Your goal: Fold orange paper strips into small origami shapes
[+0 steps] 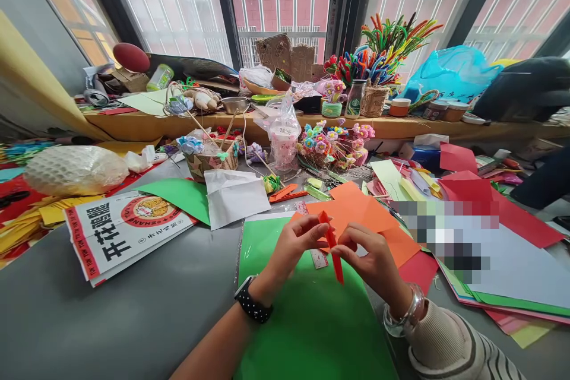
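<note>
Both hands, left hand and right hand, pinched shut on the red paper strip above green paper; I judged firm, aligned creasing best.

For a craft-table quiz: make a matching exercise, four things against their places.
Things:
1 red strip
2 green sheet
3 white bag
4 watch

Places:
A on the left wrist
B pinched between both hands
C flat under the hands
D beyond the green sheet, left of the orange paper

Pairs: 1-B, 2-C, 3-D, 4-A
</note>
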A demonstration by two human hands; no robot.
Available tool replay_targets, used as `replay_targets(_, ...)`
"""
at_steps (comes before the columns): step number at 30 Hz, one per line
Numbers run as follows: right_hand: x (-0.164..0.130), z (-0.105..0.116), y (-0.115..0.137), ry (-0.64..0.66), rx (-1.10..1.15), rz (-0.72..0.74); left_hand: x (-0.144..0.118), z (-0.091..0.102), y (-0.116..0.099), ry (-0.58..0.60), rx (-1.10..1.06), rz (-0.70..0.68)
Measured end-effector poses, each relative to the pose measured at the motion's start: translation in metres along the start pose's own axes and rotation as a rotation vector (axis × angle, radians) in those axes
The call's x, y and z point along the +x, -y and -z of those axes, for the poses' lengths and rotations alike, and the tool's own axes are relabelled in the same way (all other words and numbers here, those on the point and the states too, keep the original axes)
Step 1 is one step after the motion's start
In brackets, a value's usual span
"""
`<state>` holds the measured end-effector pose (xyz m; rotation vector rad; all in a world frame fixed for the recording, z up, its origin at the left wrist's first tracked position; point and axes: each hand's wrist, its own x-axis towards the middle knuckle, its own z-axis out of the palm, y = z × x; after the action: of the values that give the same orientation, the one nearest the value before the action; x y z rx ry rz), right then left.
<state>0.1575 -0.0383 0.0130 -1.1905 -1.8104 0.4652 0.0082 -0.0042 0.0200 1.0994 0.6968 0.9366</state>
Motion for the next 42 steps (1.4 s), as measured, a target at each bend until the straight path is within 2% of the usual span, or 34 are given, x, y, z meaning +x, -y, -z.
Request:
replay_targets(5, 0.001, 0.000, -0.003, -0.039, 0.070, -0.144, -0.001, 0.000, -0.002, -0.005, -0.023, -0.007)
replay_targets(10, 0.002, -0.001, -0.006, 0.014, 0.202, -0.264, -0.001, -0.001, -0.002, -0.064, 0.045, 0.032)
replay_targets(17, 0.001, -0.004, -0.008, -0.135, 0.195, -0.298, 0.001, -0.003, 0.005, -0.122, 0.198, 0.035)
replay_targets(26, -0.001, -0.007, -0.008, -0.234, -0.041, -0.070, 0.002, -0.003, 0.008, -0.160, 0.216, 0.029)
replay_targets(31, -0.003, -0.006, -0.007, -0.305, -0.094, 0.015, 0.001, -0.003, 0.007, -0.110, 0.175, 0.040)
replay_targets(42, -0.007, -0.003, -0.015, -0.292, -0.286, 0.369, 0.000, -0.004, 0.007, -0.093, 0.163, 0.003)
